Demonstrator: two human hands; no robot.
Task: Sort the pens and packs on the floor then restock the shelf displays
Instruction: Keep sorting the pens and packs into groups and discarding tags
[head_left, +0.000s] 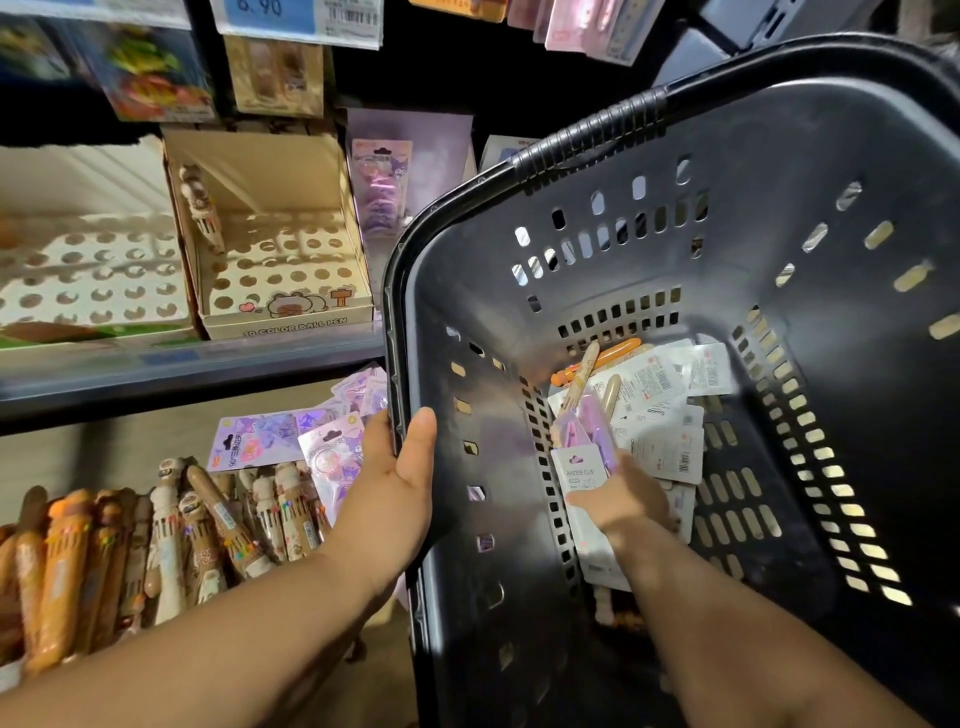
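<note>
Hands at a black perforated plastic basket (727, 208).
Its smooth rim is clamped by the left hand (400, 488); the right hand (623, 499), blurred, grip unclear, touches glossy white card packs (670, 447) inside; chunky brown pens (171, 535) heaped alongside.

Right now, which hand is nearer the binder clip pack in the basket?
Right. The right hand is inside the basket, touching the binder clip pack; the left hand grips the basket rim, to the pack's left.

A grey metal shelf (156, 366) carried a white perforated cardboard tray (88, 291) and, just beside it, a cream perforated cardboard pen box (291, 312), both at the front edge.
</note>
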